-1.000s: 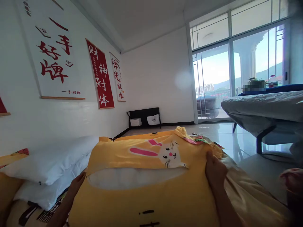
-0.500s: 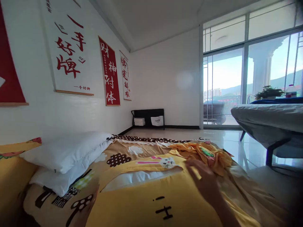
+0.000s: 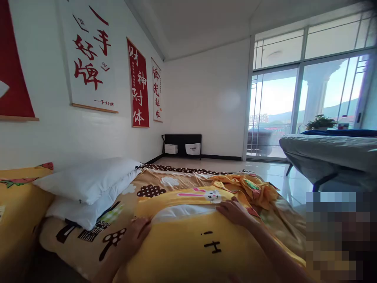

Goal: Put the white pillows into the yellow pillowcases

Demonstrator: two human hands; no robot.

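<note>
A yellow pillowcase (image 3: pixel 176 247) with dark "Hi" lettering lies in front of me, its opening across the top. Inside that opening shows a strip of white pillow (image 3: pixel 179 211). The far flap carries a rabbit face and long pink ears. At the opening's left end, my left hand (image 3: pixel 138 228) is closed on the pillowcase edge with fingers curled. My right hand (image 3: pixel 235 211) grips the fabric at the opening's right end, beside the rabbit face. The fingertips of both hands are partly hidden.
Two white pillows (image 3: pixel 88 181) are stacked at the left, near another yellow pillow (image 3: pixel 20 208). Crumpled yellow fabric (image 3: pixel 256 190) lies beyond my right hand on the patterned brown bedding (image 3: pixel 173 181). A grey-covered table (image 3: pixel 330 151) stands right. The lower right corner is pixelated.
My left hand has come into view at the pillowcase's left edge. My right hand has moved slightly left and down onto the opening's right end. The view has shifted a little.
</note>
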